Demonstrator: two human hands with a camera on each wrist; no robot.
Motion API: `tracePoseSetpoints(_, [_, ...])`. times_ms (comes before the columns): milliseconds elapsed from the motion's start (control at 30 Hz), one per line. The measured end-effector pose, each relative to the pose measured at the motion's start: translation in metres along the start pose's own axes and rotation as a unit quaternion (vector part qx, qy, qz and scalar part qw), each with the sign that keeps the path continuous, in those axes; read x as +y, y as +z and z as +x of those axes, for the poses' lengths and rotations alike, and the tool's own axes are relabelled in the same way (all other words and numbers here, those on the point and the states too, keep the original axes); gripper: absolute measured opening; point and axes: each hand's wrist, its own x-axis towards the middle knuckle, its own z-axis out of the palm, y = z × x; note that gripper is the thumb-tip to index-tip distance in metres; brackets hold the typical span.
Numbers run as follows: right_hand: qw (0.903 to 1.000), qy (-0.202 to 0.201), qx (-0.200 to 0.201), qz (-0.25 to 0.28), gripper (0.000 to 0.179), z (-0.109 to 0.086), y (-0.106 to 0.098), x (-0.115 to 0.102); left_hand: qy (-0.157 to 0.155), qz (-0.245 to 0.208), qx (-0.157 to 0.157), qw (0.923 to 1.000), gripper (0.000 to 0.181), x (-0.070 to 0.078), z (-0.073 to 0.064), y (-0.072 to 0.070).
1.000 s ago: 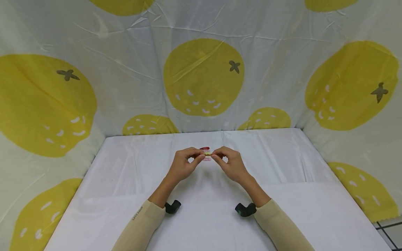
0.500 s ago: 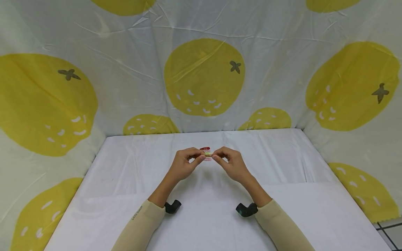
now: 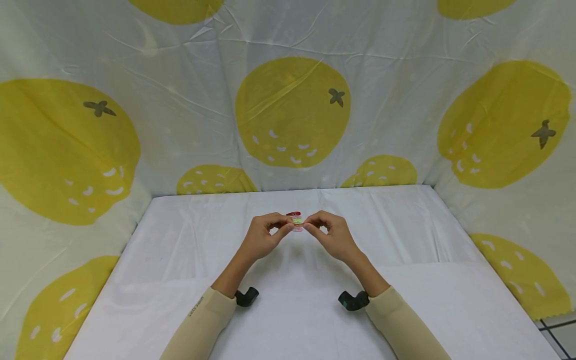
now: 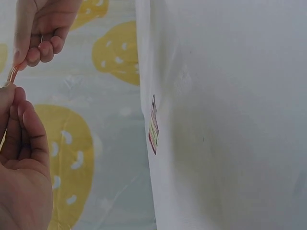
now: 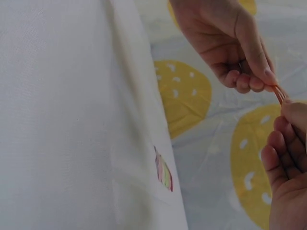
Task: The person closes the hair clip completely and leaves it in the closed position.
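Note:
My left hand (image 3: 264, 234) and right hand (image 3: 332, 234) meet over the far part of the table. Between them, each pinches one end of a small, narrow orange strip (image 5: 279, 94), held with thumb and fingertips. Thin lengthwise lines run along the strip; its exact kind is too small to tell. The fingertips cover both of its ends. Beyond it in the head view, a row of slim, colourful pieces (image 3: 294, 214) lies on the white cloth, red at the far end, then pink and yellow-green. In the left wrist view these striped pieces (image 4: 153, 129) lie near the table's edge, apart from both hands.
A white cloth (image 3: 288, 320) covers the table. Behind and at both sides hangs a white curtain (image 3: 180, 100) printed with large yellow fruit. Black wrist cameras (image 3: 353, 301) sit at the beige sleeves. Floor tiles (image 3: 562, 335) show at the lower right.
Both hands keep their pinch on the orange strip and stay almost in place. Between the fingertips the strip appears slightly lower in the head view, and more of the yellow-green piece shows behind it.

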Motion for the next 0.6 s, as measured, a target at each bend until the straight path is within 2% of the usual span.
tracePoseSetpoints(300, [0.9998,-0.006,0.009,-0.016,0.008,-0.001,0.000,0.007,-0.015,0.036,0.000,0.9992,0.007,-0.004,0.000,-0.003])
tracePoseSetpoints(600, [0.9990,-0.014,-0.003,-0.042,0.008,0.000,0.000,0.018,-0.065,0.077,-0.015,0.9948,0.011,-0.008,-0.002,-0.003])
